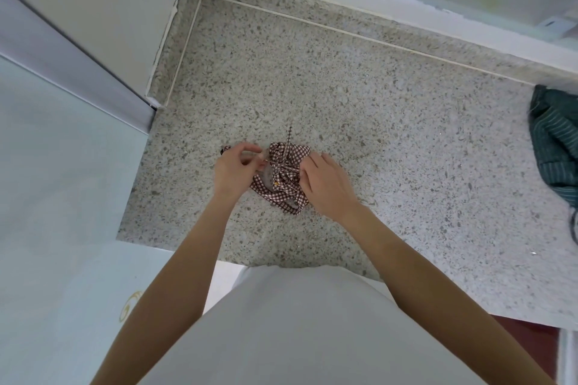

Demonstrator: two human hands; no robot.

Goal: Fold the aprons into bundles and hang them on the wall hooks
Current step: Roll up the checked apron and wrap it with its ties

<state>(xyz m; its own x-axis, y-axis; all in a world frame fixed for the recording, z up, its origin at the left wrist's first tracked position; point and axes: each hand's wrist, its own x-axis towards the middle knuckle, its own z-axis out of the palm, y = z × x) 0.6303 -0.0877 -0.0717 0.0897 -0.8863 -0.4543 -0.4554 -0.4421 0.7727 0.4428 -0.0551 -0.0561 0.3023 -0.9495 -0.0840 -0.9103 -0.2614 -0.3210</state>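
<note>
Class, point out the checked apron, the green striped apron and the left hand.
checked apron [286, 173]: head view, bunched middle.
green striped apron [555, 147]: head view, striped folds.
left hand [236, 166]: head view, back of hand.

No words, labels, brands or numbers can be read anywhere. The only mark is a gold curled emblem [129, 306] on the pale blue surface [62, 197] at the left edge of the speckled worktop [375, 103], and it holds no letters that can be made out.
</note>
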